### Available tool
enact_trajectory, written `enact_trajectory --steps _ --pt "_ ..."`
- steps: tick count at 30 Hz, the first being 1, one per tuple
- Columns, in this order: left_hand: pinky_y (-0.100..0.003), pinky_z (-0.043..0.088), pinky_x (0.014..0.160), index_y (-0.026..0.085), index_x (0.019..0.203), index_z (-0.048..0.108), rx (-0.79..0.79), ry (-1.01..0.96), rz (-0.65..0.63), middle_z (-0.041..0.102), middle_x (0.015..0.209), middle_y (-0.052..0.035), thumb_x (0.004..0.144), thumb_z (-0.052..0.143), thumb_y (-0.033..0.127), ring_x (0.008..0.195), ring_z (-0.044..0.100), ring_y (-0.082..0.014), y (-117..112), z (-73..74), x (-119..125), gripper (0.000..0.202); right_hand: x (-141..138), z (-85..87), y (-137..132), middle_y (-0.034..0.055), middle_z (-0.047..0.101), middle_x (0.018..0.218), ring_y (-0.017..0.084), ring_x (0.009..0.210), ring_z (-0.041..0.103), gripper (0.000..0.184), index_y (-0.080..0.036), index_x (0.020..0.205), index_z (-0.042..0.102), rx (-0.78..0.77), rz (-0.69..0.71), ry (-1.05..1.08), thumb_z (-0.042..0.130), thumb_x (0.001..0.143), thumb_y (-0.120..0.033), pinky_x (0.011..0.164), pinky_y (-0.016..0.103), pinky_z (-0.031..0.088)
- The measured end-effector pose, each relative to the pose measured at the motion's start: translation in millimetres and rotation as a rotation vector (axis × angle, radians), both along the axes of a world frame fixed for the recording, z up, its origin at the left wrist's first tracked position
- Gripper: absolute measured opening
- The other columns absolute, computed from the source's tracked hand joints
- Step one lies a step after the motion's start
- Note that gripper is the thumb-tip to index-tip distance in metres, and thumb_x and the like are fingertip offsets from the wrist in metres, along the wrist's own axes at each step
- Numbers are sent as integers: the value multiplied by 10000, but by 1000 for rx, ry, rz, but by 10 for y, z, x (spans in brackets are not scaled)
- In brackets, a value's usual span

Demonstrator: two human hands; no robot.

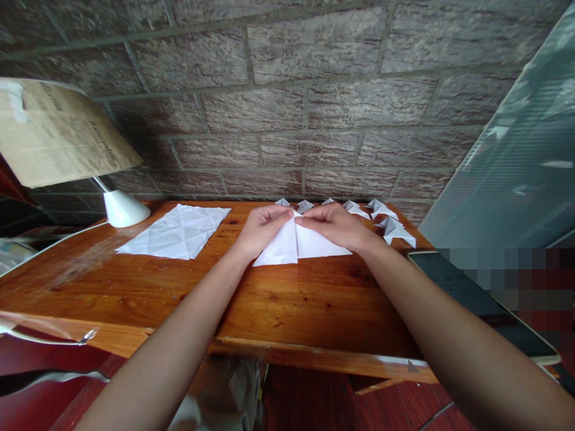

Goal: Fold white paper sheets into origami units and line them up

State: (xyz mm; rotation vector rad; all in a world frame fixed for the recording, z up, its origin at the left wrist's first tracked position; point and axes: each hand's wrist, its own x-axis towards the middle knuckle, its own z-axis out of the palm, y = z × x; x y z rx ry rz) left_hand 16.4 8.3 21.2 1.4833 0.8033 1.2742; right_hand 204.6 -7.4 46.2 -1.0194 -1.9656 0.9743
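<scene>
At far left of the desk [287, 311], the lamp [126, 206] stands near the brick wall [276, 111]. Next lies a creased sheet [177, 230], flat and loose. The left hand [264, 226] is closed to a pinch, thumb and fingers on the top of the paper [314, 239], which is folded and spreads toward the front edge mid-desk. The right hand [339, 224] pinches the same peak from its side, fingers curled. Behind and right of the hands sit 6 folded pieces [396, 230]; farthest right, a tablet [480, 308] lies partly behind the right forearm.
</scene>
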Motion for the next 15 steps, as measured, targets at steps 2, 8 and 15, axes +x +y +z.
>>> enact_trajectory --steps 2,8,15 --pt "-254 414 630 151 790 756 7 1 7 713 761 -24 678 787 426 662 586 -147 -10 14 7 298 -1 4 -6 -4 605 664 117 610 451 482 -133 779 730 5 -5 -7 628 773 -603 544 242 317" --pt "-252 448 655 154 782 762 -62 -92 -37 725 755 -21 675 791 375 662 607 -144 10 8 20 248 -4 20 -30 0 619 690 116 615 455 475 -135 793 736 3 -10 1 607 793 -592 549 241 327" --pt "-307 480 734 165 829 781 -83 -120 -100 750 815 -51 661 817 392 714 646 -175 39 -36 12 285 -5 29 -41 2 647 704 131 638 491 504 -146 816 753 21 -28 -12 605 785 -627 566 247 348"
